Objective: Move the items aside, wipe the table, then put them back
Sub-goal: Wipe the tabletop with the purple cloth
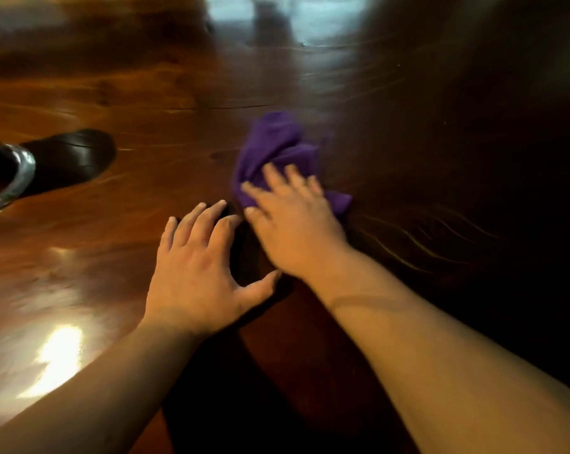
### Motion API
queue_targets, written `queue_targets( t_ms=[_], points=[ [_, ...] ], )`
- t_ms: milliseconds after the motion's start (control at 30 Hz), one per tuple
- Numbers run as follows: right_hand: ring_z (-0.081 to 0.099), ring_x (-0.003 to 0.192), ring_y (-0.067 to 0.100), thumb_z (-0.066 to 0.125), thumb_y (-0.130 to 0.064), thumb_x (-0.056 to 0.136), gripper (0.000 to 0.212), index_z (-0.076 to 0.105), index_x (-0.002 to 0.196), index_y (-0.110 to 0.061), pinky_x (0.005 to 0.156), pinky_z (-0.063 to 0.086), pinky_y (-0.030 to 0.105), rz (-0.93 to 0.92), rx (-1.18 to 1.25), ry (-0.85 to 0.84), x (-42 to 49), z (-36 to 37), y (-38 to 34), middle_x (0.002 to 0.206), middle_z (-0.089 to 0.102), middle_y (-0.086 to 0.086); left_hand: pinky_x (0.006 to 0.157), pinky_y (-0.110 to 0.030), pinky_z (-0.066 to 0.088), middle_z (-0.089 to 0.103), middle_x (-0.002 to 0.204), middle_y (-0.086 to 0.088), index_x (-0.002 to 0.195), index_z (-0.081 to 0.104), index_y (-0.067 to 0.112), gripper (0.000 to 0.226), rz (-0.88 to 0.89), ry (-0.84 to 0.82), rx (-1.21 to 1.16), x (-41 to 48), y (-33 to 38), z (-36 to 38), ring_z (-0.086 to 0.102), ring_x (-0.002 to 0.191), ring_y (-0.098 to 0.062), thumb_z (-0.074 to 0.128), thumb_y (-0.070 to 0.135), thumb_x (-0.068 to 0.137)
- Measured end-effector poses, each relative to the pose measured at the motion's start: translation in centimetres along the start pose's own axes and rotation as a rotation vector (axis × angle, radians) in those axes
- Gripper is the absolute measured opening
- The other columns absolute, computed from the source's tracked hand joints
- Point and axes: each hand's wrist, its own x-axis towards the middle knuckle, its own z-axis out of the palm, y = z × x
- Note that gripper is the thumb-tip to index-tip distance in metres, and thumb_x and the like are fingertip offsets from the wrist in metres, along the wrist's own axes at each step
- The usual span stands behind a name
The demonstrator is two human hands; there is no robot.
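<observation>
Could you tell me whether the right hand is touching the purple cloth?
Touching. The head view shows the right hand laid flat on the purple cloth, its fingers spread over the fabric and pressing it onto the wooden table.

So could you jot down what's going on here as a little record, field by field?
surface: glossy dark wooden table
cloth: purple cloth, bunched, lying on the table
right hand: right hand pressed flat on the near part of the cloth, fingers spread
left hand: left hand open, palm down on the table beside the right, holding nothing
other item: metal-rimmed object at the left edge, only partly in view
stage: wiping appears under way; the picture is motion-blurred
</observation>
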Motion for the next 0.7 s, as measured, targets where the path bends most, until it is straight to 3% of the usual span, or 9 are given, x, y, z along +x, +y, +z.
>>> queue_targets(
  t_ms=[67,167,267,400,567,700],
  points=[
    [0.018,0.151,0.026,0.035,-0.049,0.101,0.049,0.046,0.147,-0.039,0.121,0.007,0.047,-0.117,0.107,-0.06,-1.3,0.4,-1.9,0.165,0.027,-0.002,0.121,-0.064,0.025,0.052,0.151,-0.019,0.131,0.057,0.008,0.102,0.0,0.007,0.015,-0.6,-0.9,-0.1,0.038,0.148,-0.039,0.054,0.09,0.068],
    [0.007,0.153,0.014,0.032,-0.05,0.101,0.05,0.041,0.149,-0.041,0.12,-0.002,0.038,-0.165,0.169,-0.136,-4.9,0.4,-0.7,0.166,0.02,-0.012,0.119,-0.065,0.027,0.053,0.15,-0.012,0.126,0.059,0.015,0.092,0.016,0.033,0.031,-2.2,-3.0,-0.5,0.04,0.147,-0.036,0.057,0.088,0.07],
    [0.012,0.153,0.017,0.037,-0.046,0.095,0.054,0.044,0.149,-0.041,0.12,-0.002,0.034,-0.024,0.136,-0.131,-7.7,-0.4,3.5,0.165,0.023,-0.01,0.121,-0.064,0.024,0.049,0.155,-0.008,0.13,0.059,0.02,0.092,-0.015,0.019,0.04,-2.8,-4.0,-0.9,0.036,0.15,-0.034,0.054,0.091,0.072],
    [0.023,0.15,0.032,0.049,-0.033,0.101,0.048,0.048,0.149,-0.031,0.12,0.011,0.046,0.174,0.114,-0.013,-8.3,-1.6,8.5,0.163,0.032,0.003,0.123,-0.064,0.019,0.044,0.161,-0.006,0.136,0.055,0.025,0.096,-0.025,-0.012,0.053,-2.7,-3.8,-1.1,0.03,0.154,-0.033,0.043,0.097,0.074],
    [0.022,0.149,0.037,0.041,-0.042,0.103,0.049,0.046,0.15,-0.028,0.12,0.014,0.053,0.36,0.02,0.095,-2.0,-0.7,7.0,0.163,0.032,0.009,0.124,-0.063,0.015,0.041,0.163,-0.004,0.139,0.05,0.028,0.095,-0.027,-0.033,0.049,-2.7,-3.5,-1.2,0.025,0.155,-0.031,0.045,0.097,0.074],
    [0.025,0.148,0.033,0.037,-0.046,0.102,0.05,0.046,0.149,-0.033,0.119,0.018,0.051,0.138,-0.047,0.076,1.0,0.9,-0.3,0.163,0.033,0.004,0.123,-0.063,0.018,0.045,0.159,-0.006,0.136,0.052,0.025,0.094,-0.024,0.006,0.035,-2.7,-3.6,-0.9,0.03,0.152,-0.033,0.051,0.094,0.072]
  ],
)
